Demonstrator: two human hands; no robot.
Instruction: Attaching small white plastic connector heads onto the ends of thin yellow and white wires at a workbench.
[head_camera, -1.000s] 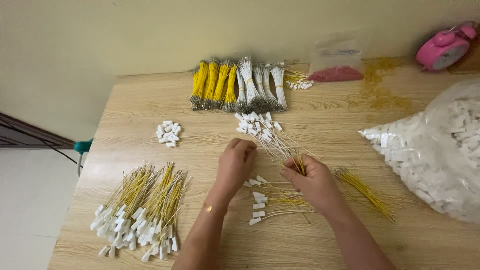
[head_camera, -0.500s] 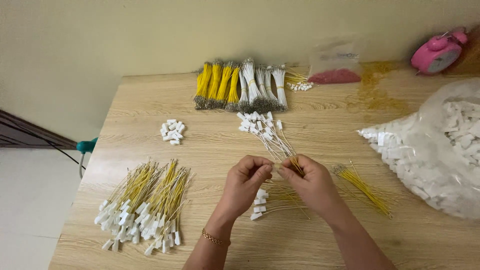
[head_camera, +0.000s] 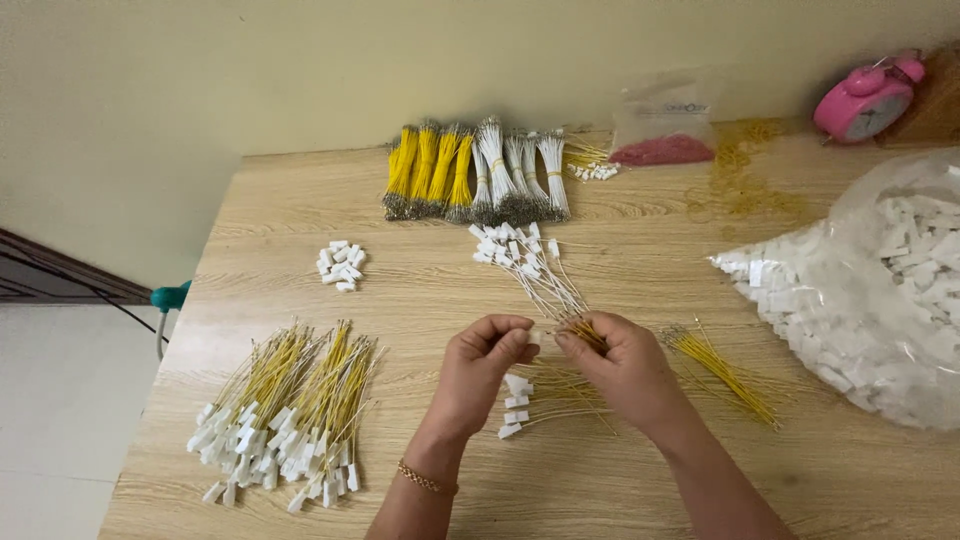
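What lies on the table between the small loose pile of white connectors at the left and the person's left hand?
Bare wood tabletop only, in the head view, between the white connectors and the left hand.

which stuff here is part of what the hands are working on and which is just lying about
In use: left hand, right hand, held wires, white connectors, finished pile, loose yellow wires.

Lying about: pink alarm clock, bag of red bits.

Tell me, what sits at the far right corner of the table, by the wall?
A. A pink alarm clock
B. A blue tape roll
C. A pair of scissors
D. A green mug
A: a pink alarm clock stands at the far right of the table against the wall, beyond the clear bag of white connectors; no mug, scissors or tape roll shows anywhere.
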